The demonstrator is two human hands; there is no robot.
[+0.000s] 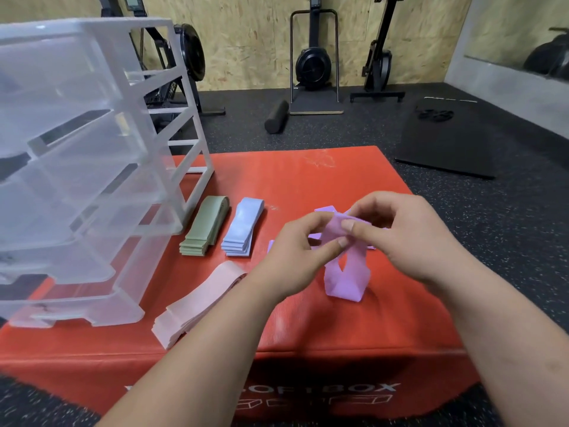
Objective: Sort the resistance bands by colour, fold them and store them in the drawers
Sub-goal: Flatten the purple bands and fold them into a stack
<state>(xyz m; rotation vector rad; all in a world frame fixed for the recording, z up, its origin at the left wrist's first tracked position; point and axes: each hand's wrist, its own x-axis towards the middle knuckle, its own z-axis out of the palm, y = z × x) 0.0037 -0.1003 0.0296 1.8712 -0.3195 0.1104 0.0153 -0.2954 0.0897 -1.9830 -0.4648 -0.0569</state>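
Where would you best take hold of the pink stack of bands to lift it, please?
Grip the pink stack across its middle, from above, thumb on one long edge and fingers on the other. It lies flat on the red box, long and layered, so clamping mid-length likely keeps the layers together; an end grip might let them fan.

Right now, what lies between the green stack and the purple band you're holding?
Head view: the blue stack, beside the green stack, then the left hand pinching the purple band.
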